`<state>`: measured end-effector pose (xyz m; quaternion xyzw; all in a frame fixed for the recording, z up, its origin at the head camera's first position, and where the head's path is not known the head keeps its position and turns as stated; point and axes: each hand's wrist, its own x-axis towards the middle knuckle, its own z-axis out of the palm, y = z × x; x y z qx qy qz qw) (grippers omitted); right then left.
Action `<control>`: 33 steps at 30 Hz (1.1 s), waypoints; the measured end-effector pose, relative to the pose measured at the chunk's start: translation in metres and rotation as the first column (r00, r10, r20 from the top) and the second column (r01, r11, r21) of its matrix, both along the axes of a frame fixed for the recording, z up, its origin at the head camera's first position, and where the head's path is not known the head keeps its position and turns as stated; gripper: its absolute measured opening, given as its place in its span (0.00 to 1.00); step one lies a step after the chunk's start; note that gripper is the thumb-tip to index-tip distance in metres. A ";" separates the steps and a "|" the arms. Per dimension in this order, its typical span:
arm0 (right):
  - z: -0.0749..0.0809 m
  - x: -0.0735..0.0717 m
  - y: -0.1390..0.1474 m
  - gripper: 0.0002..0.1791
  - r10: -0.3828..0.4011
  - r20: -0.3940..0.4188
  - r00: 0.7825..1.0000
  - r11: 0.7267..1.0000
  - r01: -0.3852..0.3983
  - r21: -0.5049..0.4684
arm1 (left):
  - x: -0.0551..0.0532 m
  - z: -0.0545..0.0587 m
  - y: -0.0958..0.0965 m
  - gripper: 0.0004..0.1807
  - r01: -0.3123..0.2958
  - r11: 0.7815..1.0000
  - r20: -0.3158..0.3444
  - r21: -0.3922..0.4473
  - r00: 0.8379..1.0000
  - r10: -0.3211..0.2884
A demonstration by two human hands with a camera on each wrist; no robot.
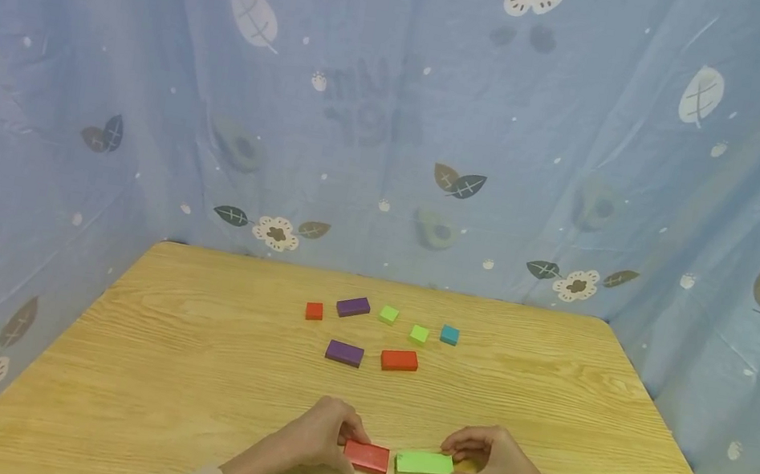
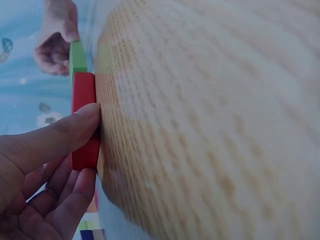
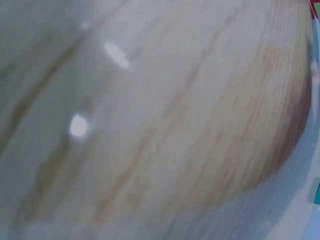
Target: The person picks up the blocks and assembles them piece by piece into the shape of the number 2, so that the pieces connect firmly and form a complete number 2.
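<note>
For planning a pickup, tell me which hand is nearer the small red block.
Left. The left hand is on the near side of the small red block, slightly right; the right hand is also on the near side, but much farther right.

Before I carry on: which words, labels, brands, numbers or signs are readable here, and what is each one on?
None is clear enough to quote.
Blue curtain: faint lettering in two rows, too blurred to read.
Red block in the left hand, green block in the right hand: no readable text.
Blocks farther back: too small to tell.
</note>
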<state>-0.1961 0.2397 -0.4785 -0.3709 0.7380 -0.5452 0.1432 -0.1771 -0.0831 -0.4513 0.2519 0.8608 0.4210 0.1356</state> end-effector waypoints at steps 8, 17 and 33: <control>-0.002 0.003 -0.006 0.16 -0.015 0.012 1.000 1.000 0.015 -0.006 | 0.000 0.001 0.000 0.17 0.008 1.000 -0.002 0.010 1.000 -0.008; -0.002 0.002 -0.010 0.16 -0.011 0.010 1.000 1.000 0.011 0.004 | 0.001 0.002 -0.001 0.17 0.003 1.000 -0.008 0.018 1.000 -0.003; 0.006 -0.001 -0.015 0.17 0.046 -0.034 0.998 0.993 -0.042 0.112 | 0.001 0.002 0.002 0.18 0.002 1.000 -0.021 -0.013 1.000 -0.002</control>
